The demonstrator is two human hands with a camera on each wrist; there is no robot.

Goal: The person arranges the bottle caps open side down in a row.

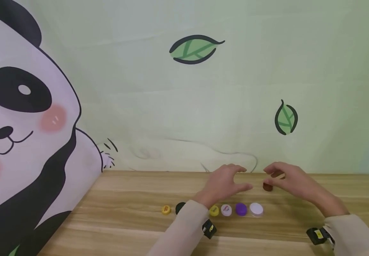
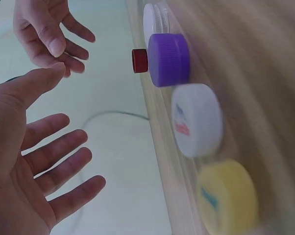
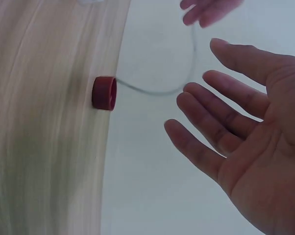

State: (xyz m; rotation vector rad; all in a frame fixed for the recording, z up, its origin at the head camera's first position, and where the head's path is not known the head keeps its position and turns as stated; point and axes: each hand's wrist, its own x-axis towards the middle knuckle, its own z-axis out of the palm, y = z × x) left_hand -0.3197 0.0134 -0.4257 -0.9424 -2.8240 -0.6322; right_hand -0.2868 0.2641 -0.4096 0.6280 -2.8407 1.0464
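Note:
My left hand (image 1: 222,183) hovers over the row of bottle caps, fingers spread and holding nothing. My right hand (image 1: 294,180) is beside it on the right, fingers relaxed and apart. Below its fingertips a dark red bottle cap (image 3: 104,93) sits on the table, apart from the hand in the right wrist view. Nearer me are an orange-yellow cap (image 1: 166,209), a black cap (image 1: 180,207) partly behind the left sleeve, a yellow cap (image 1: 214,210), a white cap with a printed mark (image 2: 196,120), a purple cap (image 2: 168,59) and a plain white cap (image 1: 256,209).
The wooden table (image 1: 123,199) ends at a pale green backdrop (image 1: 133,89) printed with a panda and leaves. A dark curved line (image 3: 152,92) shows on the backdrop behind the red cap. Each wrist carries a small black camera (image 1: 209,228).

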